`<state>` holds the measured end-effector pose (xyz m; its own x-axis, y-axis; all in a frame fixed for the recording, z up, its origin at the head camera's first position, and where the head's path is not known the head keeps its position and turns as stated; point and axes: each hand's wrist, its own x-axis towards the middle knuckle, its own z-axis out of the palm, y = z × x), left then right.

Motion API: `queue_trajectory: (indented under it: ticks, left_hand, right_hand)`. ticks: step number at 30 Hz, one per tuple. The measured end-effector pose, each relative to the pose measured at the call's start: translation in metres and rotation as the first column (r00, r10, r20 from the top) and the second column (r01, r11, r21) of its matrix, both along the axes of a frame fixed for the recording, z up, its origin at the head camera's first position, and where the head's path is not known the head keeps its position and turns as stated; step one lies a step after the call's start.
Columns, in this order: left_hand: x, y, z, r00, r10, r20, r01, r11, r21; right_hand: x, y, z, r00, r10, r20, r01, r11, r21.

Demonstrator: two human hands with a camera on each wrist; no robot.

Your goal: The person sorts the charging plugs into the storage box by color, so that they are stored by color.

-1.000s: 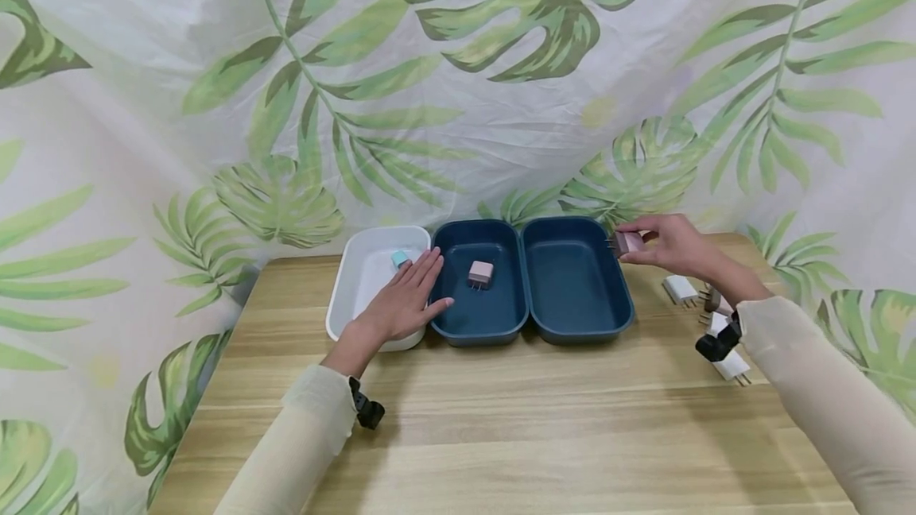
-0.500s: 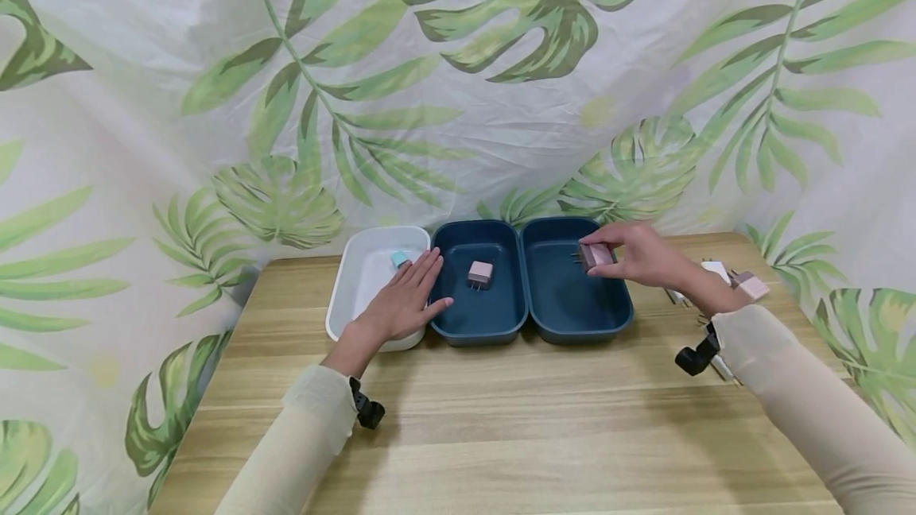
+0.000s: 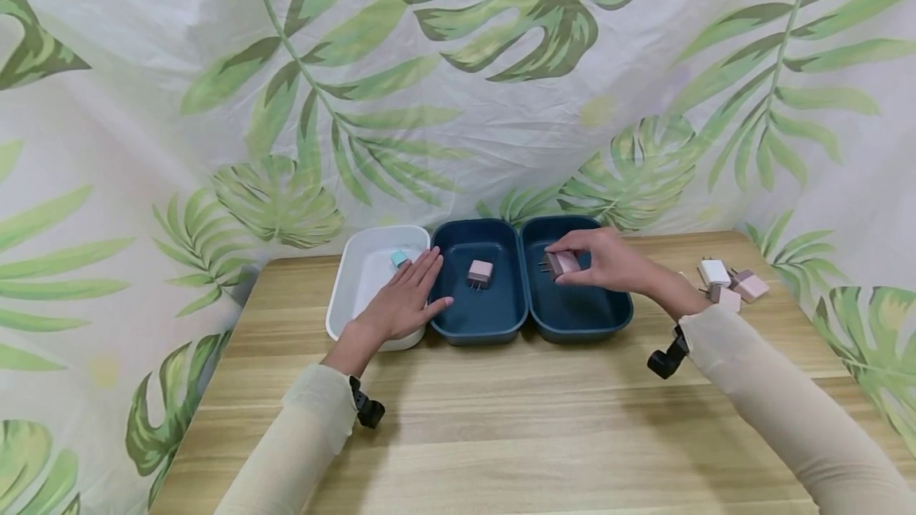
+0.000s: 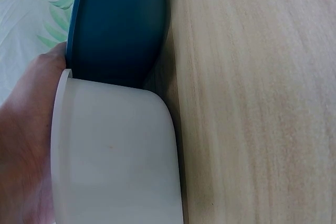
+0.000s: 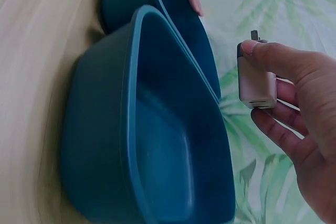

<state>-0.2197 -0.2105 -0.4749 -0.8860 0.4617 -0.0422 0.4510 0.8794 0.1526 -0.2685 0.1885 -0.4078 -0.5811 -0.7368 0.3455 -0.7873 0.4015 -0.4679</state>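
Note:
Between thumb and fingers my right hand [image 3: 608,261] pinches a pink charger plug [image 3: 563,264], its metal prongs pointing left, above the right blue bin [image 3: 580,316]. The right wrist view shows the same charger plug [image 5: 256,80] held above the bin's rim. My left hand [image 3: 403,298] lies with straight fingers across the adjoining rims of the white bin [image 3: 358,261] and the middle blue bin [image 3: 475,332]. In the middle bin sits another pink charger plug [image 3: 480,273]. A small turquoise charger [image 3: 399,259] is in the white bin, partly covered by my left fingers.
On the table's right side lie several chargers, among them a white one [image 3: 713,272] and a pink one [image 3: 750,284]. The three bins stand in a row on the wooden table [image 3: 487,435]. Behind them hangs a leaf-patterned cloth [image 3: 501,141].
My right hand has moved left with the pink charger plug, from the right bin's outer edge to over its inside. The left hand has stayed in place.

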Motion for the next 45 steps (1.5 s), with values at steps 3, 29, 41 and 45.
queue_trajectory:
  ticks: [3, 29, 41, 45]
  left_hand:
    - [0.000, 0.000, 0.000, 1.000, -0.002, -0.002, 0.002, 1.000, 0.007]
    - [-0.005, -0.003, -0.007, 1.000, 0.005, 0.025, -0.005, 1.000, -0.007]
    - [-0.006, -0.004, -0.008, 1.000, -0.001, 0.004, 0.001, 1.000, 0.012]
    - [-0.005, -0.003, -0.007, 1.000, 0.001, 0.008, -0.001, 1.000, 0.015]
  right_hand:
    - [0.000, -0.008, -0.001, 1.000, 0.014, 0.003, -0.014, 1.000, 0.001]
    - [-0.014, -0.071, -0.010, 0.991, 0.066, 0.114, -0.069, 0.997, 0.027]
    - [-0.029, -0.086, -0.022, 0.987, 0.045, 0.156, -0.058, 0.996, 0.075]
    - [-0.033, -0.091, -0.026, 0.986, 0.041, 0.159, -0.056, 0.994, 0.091]
